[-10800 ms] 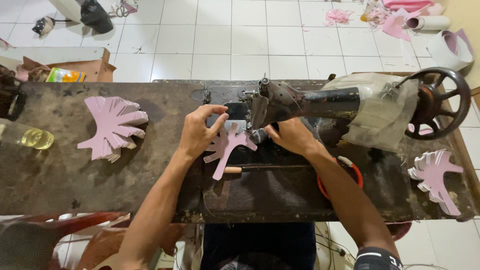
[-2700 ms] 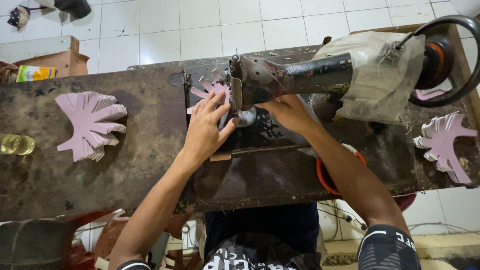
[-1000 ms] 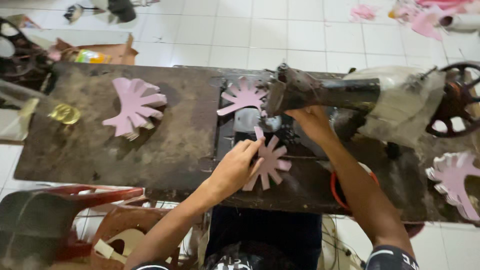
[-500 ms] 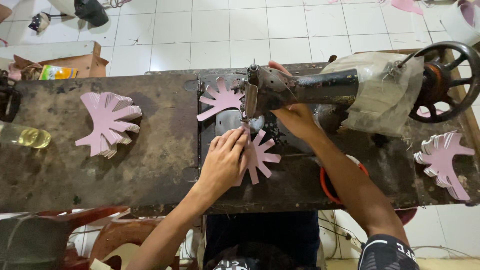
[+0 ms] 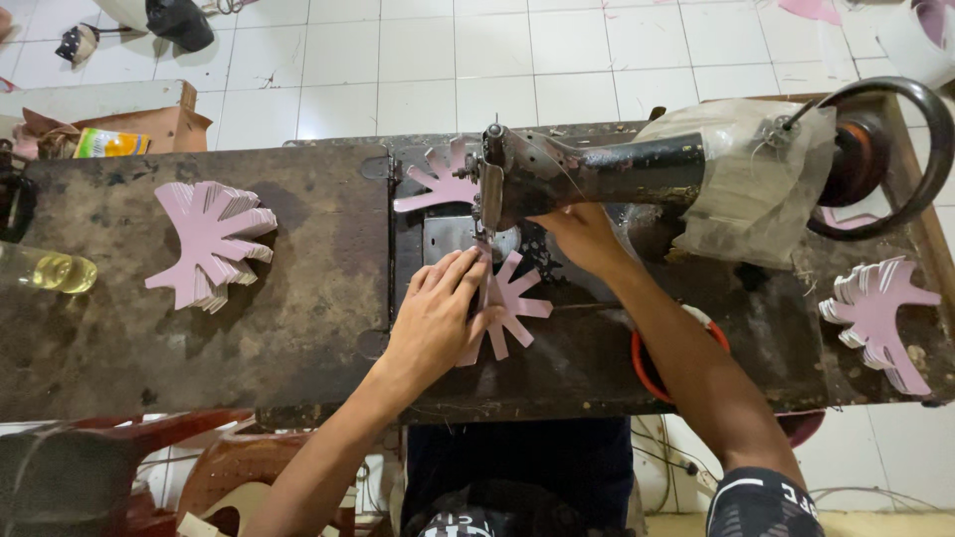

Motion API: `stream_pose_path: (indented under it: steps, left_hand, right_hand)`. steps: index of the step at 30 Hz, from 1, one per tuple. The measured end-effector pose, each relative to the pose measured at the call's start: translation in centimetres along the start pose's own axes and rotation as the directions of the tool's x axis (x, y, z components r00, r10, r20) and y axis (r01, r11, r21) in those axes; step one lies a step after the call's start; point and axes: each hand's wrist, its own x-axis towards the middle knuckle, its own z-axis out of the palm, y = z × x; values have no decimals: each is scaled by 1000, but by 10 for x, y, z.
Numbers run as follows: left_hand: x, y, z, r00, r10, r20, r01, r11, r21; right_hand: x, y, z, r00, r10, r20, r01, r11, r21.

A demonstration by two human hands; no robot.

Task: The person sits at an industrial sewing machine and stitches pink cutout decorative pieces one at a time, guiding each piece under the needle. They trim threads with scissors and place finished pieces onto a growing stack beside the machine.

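At table centre, under the machine head: all the handwork.
Left hand [image 5: 438, 316]: flat on the pink fringed cut-out [image 5: 509, 310], fingers together and stretched toward the needle, pressing the piece onto the machine bed.
Right hand [image 5: 580, 239]: under the arm of the sewing machine [image 5: 637, 171], just right of the needle; fingers hidden by the head, can't tell if they pinch anything.
Pink fringed cut-out: half covered by the left hand, prongs fanning toward the near edge and right, top end at the needle.
Second pink piece [image 5: 435, 181]: behind the needle, toward the far edge, partly hidden by the machine head.
Left stack [image 5: 207, 244]: pile of the same pink shapes, left half of the table [image 5: 298, 328], well apart from the hands.
Right stack [image 5: 880, 316]: similar pile near the right edge.
Handwheel [image 5: 885, 149]: right end of the machine, clear plastic wrapped around the body beside it.
Left edge: clear bottle of yellow liquid [image 5: 45, 270], lying on its side.
Below near edge: orange ring [image 5: 647, 370] by the right forearm.
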Motion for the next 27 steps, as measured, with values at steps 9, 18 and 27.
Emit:
stream_pose_path:
  steps: [9,18,27]
  left_hand:
    - [6,-3,-3,998,-47,47,47,999,-17]
    - [11,-5,-3,998,-49,45,51,998,-47]
    - [34,-41,0,997,-49,53,50,999,-8]
  right_hand:
    - [-2,-4,0,993,-114,24,112,992,50]
    - [-68,-91,-29,939,-264,219,330,870,-366]
    - [-213,-115,-69,996,-87,0,53,609,-791]
